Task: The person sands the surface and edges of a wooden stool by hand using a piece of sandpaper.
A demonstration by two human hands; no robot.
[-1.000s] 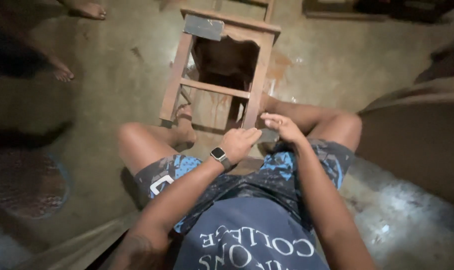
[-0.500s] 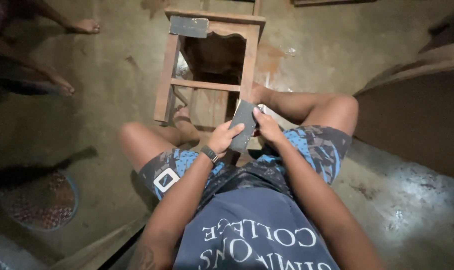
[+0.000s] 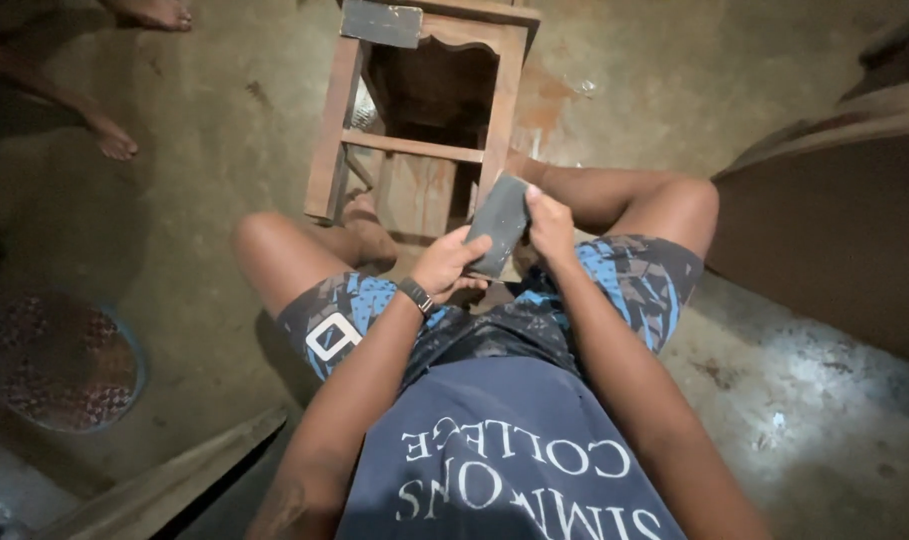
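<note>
Together, left hand [image 3: 447, 266] and right hand [image 3: 551, 226] grip a grey sheet [image 3: 498, 222].

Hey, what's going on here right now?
A person sits on the floor with knees spread, holding a dark grey rectangular sheet in both hands. The left hand grips its lower edge and the right hand its right side. A bare wooden stool frame stands just in front of them. Another person's bare feet show at the upper left.

One head-worn view looks steeply down, close over the lap, toward the floor [image 3: 174, 200]
</note>
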